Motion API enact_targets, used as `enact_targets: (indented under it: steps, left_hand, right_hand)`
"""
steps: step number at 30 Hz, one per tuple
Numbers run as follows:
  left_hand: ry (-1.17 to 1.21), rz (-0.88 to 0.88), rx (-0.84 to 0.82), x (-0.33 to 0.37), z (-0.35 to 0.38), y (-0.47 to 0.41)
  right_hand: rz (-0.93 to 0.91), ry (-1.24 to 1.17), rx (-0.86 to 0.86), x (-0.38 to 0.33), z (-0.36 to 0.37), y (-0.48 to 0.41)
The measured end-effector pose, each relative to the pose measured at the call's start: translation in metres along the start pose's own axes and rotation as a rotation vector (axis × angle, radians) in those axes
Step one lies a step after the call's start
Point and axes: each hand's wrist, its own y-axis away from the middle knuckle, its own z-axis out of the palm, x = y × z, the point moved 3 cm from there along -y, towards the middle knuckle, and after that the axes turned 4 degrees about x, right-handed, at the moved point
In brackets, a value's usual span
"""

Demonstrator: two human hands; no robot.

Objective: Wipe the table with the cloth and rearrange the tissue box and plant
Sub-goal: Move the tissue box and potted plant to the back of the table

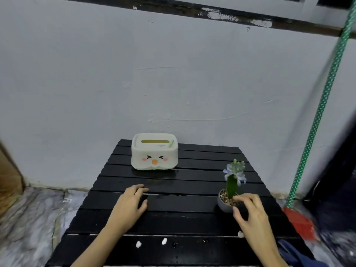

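A cream tissue box (pixel 154 154) with a drawn face stands at the back of the black slatted table (pixel 185 224), left of centre. The plant (pixel 232 182), a green cactus with pale blue flowers in a small grey pot (pixel 222 206), stands near the table's right side. My right hand (pixel 250 214) grips the pot, fingers over the rim and thumb against its side. My left hand (pixel 131 205) rests on the middle of the table with its fingers loosely curled over a dark patch; whether it holds anything is unclear. No cloth is plainly visible.
Three small white scraps (pixel 164 241) lie near the front edge. A green dotted broom handle (pixel 316 128) with a red head (pixel 300 222) leans at the right. A white wall sits directly behind the table. Blue fabric (pixel 294 253) shows at the bottom right.
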Motion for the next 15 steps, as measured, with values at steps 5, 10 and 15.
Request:
enact_targets:
  steps: [5,10,15]
  left_hand:
    - [-0.002,-0.011,0.016,-0.001,0.002,0.0]
    - [0.021,-0.024,0.022,-0.002,0.003,0.001]
    - [0.036,-0.032,0.013,-0.004,0.004,0.001]
  right_hand:
    - [0.15,-0.066,-0.16,0.013,0.014,-0.006]
    - [0.182,-0.054,-0.2,0.019,0.03,-0.017]
    - [0.165,-0.011,-0.197,0.016,0.036,-0.038]
